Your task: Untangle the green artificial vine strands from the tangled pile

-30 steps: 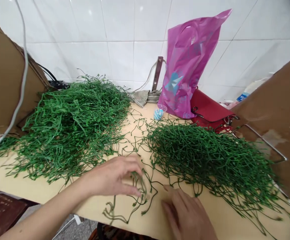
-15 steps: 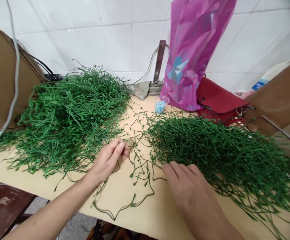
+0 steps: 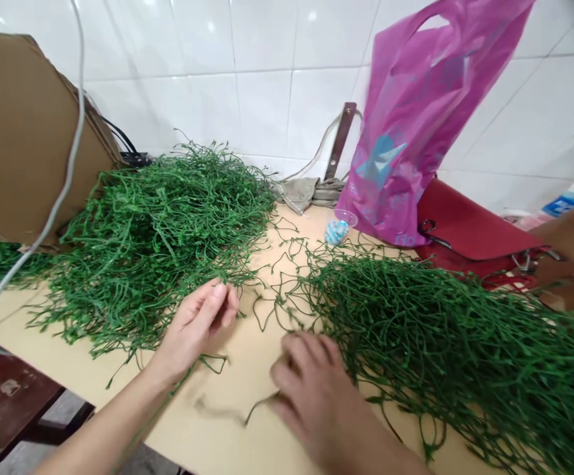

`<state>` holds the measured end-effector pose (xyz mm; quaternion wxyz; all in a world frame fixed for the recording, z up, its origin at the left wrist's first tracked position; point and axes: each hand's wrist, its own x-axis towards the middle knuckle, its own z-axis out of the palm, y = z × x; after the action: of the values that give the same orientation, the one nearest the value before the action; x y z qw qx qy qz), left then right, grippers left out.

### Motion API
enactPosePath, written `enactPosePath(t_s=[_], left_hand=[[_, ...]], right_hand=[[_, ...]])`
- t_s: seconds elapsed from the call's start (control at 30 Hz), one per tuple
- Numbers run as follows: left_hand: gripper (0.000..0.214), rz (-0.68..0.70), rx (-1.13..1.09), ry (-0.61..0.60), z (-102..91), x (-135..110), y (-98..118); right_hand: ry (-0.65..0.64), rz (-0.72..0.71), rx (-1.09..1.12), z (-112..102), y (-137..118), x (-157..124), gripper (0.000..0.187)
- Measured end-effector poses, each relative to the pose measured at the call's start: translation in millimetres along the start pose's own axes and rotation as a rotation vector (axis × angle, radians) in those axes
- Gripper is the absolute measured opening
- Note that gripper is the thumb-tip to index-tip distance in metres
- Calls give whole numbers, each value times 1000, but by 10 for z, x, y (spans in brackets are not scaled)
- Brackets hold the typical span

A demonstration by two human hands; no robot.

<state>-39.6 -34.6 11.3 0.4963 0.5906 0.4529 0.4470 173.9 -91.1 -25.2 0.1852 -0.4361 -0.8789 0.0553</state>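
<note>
My left hand [image 3: 200, 323] is closed in a pinch by the front of the left heap of green plastic stems [image 3: 168, 224]. A bit of green shows at its thumb tip, and a thin stem hangs below the wrist. My right hand [image 3: 309, 389] is curled over the tabletop, left of a second heap of stems [image 3: 440, 330]. From under its fingers runs a dark green stem [image 3: 255, 410], blurred at its far end. Several loose stems [image 3: 280, 297] lie between the two heaps.
A pink plastic bag [image 3: 406, 132] and a red handbag [image 3: 479, 224] stand against the tiled wall. Near them sits a small clear cup [image 3: 337, 231] with blue-and-white contents. A cardboard box [image 3: 14, 145] and hanging grey cable [image 3: 72, 152] are at left.
My right hand has moved left, away from the right heap, and loose stems in front have moved with it. My left hand has shifted slightly left. The view has turned a little left.
</note>
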Motion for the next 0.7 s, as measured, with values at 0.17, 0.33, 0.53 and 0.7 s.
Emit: enactPosePath(t_s=[0.17,0.33,0.53,0.7], left_hand=[[48,-18,39,11,26,-56,30],[53,11,71,-32,-48,-98,5],[76,159,289,-422,-34,-174,-32],[71,404,573,-609,169,-185,-38]], right_hand=[[85,176,-324,-144,344,21,11],[176,191,-535,-157,403,-63,26],[253,170,-493,-184,391,-30,29],[310,-31,-402,-60,353,53,41]])
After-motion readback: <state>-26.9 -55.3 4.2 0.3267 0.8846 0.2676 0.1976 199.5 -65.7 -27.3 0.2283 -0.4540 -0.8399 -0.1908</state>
